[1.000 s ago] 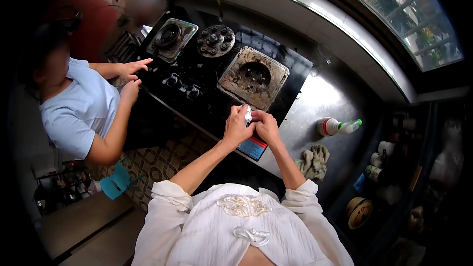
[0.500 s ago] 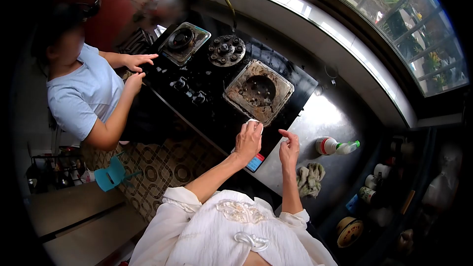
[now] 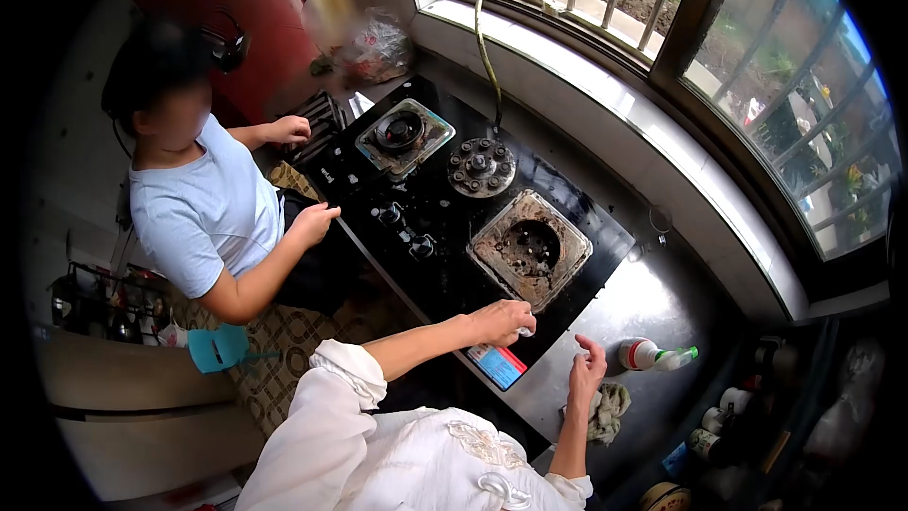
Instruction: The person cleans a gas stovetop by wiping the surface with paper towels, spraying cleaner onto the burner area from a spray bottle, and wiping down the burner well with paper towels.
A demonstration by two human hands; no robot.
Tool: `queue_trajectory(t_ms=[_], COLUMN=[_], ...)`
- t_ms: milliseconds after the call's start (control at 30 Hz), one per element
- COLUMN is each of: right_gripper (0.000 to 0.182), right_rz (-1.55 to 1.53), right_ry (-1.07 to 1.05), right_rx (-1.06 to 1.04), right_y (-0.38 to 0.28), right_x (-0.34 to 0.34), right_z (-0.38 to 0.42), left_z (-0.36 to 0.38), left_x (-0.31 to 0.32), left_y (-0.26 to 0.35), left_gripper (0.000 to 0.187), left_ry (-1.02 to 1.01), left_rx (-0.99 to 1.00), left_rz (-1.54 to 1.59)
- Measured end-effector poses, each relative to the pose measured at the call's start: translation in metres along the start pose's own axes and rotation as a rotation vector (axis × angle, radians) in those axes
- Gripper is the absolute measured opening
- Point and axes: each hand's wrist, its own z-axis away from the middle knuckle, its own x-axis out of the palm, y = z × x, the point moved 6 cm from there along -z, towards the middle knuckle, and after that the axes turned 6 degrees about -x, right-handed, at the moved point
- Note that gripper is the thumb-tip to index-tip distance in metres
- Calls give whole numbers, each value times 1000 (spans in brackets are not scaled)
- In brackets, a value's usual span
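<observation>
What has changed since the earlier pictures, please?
The right hand let go of the white wad and moved right, over the steel counter; the left hand still holds it. The co-worker's hands moved apart. The bottle and rag stayed put.

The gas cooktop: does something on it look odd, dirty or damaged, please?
Yes. The square drip tray near the left hand is badly stained, with bits in its well and no raised burner visible. Pale specks mark the black cooktop surface.
</observation>
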Motion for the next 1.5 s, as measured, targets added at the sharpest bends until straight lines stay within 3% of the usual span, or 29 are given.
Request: queue_trajectory(t_ms=[133, 167, 200, 300, 400, 500, 600, 700, 767, 800, 867, 1000, 1067, 1100, 1200, 1233, 1267, 1300, 1333, 1500], right_gripper=[45, 45, 45, 44, 42, 41, 37, 30, 30, 31, 31, 30, 29, 28, 28, 27, 27, 27, 27, 25], right_rz=[30, 38, 48, -35, -30, -3, 33, 182, 256, 248, 309, 426, 416, 449, 442, 391, 384, 385, 385, 305], right_ry=[23, 31, 38, 101, 141, 190, 209, 208, 235, 263, 230, 145, 100, 73, 68, 81, 73, 64, 61, 67], right_rx=[29, 29, 31, 70, 119, 135, 175, 116, 108, 104, 48, 115, 67, 95, 13, 122, 122, 94, 58, -27], right_y=[8, 9, 6, -13, -32, -50, -40, -43, -49, -48, -67, -99, -101, -105, -141, -144, -143, -140, -137, -141], right_x=[-5, -7, -8, -8, -1, 9, 15, 21, 29, 34, 46, 73, 85, 92, 116, 118, 120, 122, 124, 133], right_z=[2, 2, 2, -3, -15, -27, -31, -33, -35, -37, -44, -59, -67, -71, -88, -90, -89, -89, -91, -93], left_z=[1, 9, 8, -5, -25, -38, -42, -27, -14, -8, -7, -30, -37, -42, -49, -52, -55, -55, -57, -55], left_x=[-37, -49, -62, -126, -240, -363, -469, -540, -579, -596, -624, -647, -655, -649, -635, -626, -611, -591, -568, -495], left_y=[-21, -30, -39, -61, -106, -189, -297, -430, -506, -529, -552, -621, -635, -627, -624, -567, -582, -559, -531, -461], left_gripper=[33, 34, 34, 31, 34, 42, 39, 39, 36, 35, 38, 39, 38, 35, 27, 26, 25, 24, 26, 31], left_ry=[-334, -577, -573, -324, -47, 232, 510, 816, 1014, 1012, 1130, 1030, 970, 840, 927, 994, 1150, 1230, 1166, 1099], left_rx=[-113, -511, -509, -339, -257, -135, -120, -373, -453, -582, -642, -652, -765, -812, -802, -811, -621, -598, -650, -614], left_rz=[332, 572, 566, 1074, 1252, 1368, 1261, 1103, 831, 670, 123, 273, 118, 302, 82, -55, -239, -15, 402, 756])
